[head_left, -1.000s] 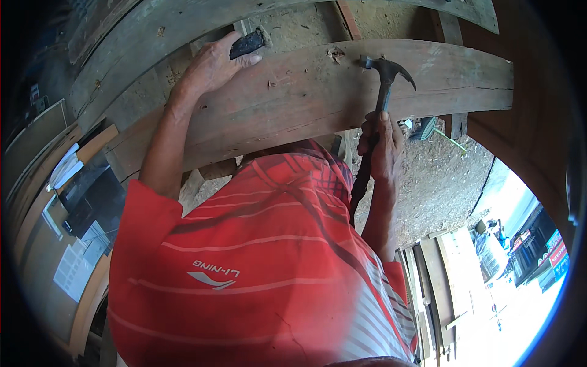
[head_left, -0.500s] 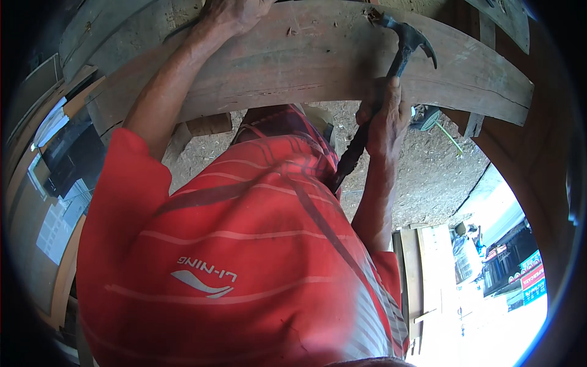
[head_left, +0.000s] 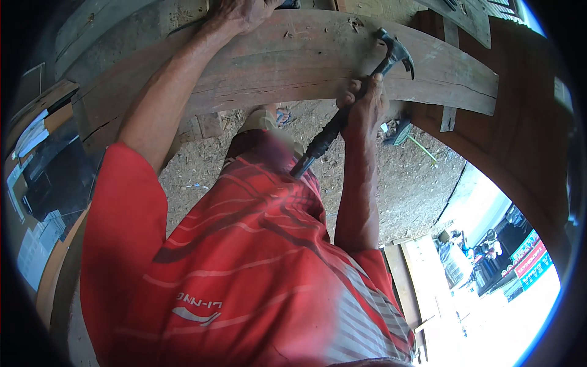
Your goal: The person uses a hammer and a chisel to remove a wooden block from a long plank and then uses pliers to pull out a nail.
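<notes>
My right hand is wrapped round the handle of a claw hammer. The hammer's dark metal head is over a weathered wooden plank, near its far edge. Its black grip runs back past my wrist toward my red shirt. My left hand is at the top edge of the picture, over the plank's far side. Its fingers look closed but are partly cut off; a dark object shows just beside them, too little of it to name.
Wood chips lie on the plank. A green-handled tool is on the dirt floor. Boards and papers stand at the left, a large brown wooden panel at the right. Bright outdoors shows at the lower right.
The hammer and my right hand have shifted left and slightly nearer in the picture, and more of the handle's end shows. The whole view has also shifted; my left hand stays at the top edge.
</notes>
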`<move>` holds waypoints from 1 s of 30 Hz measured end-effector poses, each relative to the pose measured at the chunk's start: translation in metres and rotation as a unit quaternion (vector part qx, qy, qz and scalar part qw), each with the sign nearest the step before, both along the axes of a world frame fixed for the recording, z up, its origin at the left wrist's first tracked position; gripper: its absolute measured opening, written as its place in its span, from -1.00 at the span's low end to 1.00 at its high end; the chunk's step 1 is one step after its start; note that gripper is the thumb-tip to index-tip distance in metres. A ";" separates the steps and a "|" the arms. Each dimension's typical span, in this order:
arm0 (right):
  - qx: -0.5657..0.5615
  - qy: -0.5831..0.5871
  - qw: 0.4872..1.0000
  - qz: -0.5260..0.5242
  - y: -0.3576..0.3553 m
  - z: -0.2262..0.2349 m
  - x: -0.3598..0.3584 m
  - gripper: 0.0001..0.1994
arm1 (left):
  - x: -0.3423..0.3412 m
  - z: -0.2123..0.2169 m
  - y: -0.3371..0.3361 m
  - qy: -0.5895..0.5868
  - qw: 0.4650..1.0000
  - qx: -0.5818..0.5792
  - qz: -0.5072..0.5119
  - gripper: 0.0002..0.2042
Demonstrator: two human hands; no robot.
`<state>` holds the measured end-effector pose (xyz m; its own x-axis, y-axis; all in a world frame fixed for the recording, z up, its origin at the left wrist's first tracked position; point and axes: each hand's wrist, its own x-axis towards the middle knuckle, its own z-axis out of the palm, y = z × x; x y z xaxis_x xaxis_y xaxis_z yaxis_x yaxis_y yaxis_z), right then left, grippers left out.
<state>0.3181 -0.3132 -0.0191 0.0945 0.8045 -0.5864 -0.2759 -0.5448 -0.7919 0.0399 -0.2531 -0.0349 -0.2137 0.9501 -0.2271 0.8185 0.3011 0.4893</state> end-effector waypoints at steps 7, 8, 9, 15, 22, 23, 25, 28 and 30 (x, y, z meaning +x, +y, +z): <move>0.005 0.025 0.999 0.037 -0.002 0.005 0.001 -0.59 | -0.008 -0.027 -0.003 0.027 0.999 0.015 -0.018 -0.25; 0.005 0.024 0.999 0.028 -0.006 0.001 -0.001 -0.58 | -0.006 -0.024 -0.002 0.023 0.999 -0.001 -0.022 -0.23; 0.004 0.022 1.000 0.020 -0.007 -0.001 -0.002 -0.58 | -0.006 -0.022 0.001 0.025 1.000 -0.001 -0.016 -0.24; 0.060 -0.059 0.987 0.137 -0.007 0.029 -0.003 -0.69 | -0.009 -0.024 0.001 0.022 1.000 0.002 -0.013 -0.25; 0.109 -0.010 0.985 0.130 -0.066 0.025 0.028 -0.53 | -0.010 -0.028 0.002 0.024 1.000 0.011 -0.013 -0.27; 0.090 -0.098 0.980 0.148 -0.080 0.008 0.039 -0.52 | -0.008 -0.029 0.000 0.021 1.000 0.015 -0.011 -0.28; 0.072 -0.186 0.965 0.169 -0.087 -0.003 0.044 -0.50 | -0.005 -0.030 -0.004 0.020 0.999 0.025 -0.004 -0.27; 0.096 -0.196 0.961 0.168 -0.083 -0.006 0.046 -0.50 | -0.008 -0.023 -0.001 0.021 1.000 -0.001 -0.007 -0.26; 0.129 -0.194 0.960 0.154 -0.080 -0.018 0.048 -0.50 | -0.008 -0.022 0.001 0.022 1.000 -0.015 -0.012 -0.26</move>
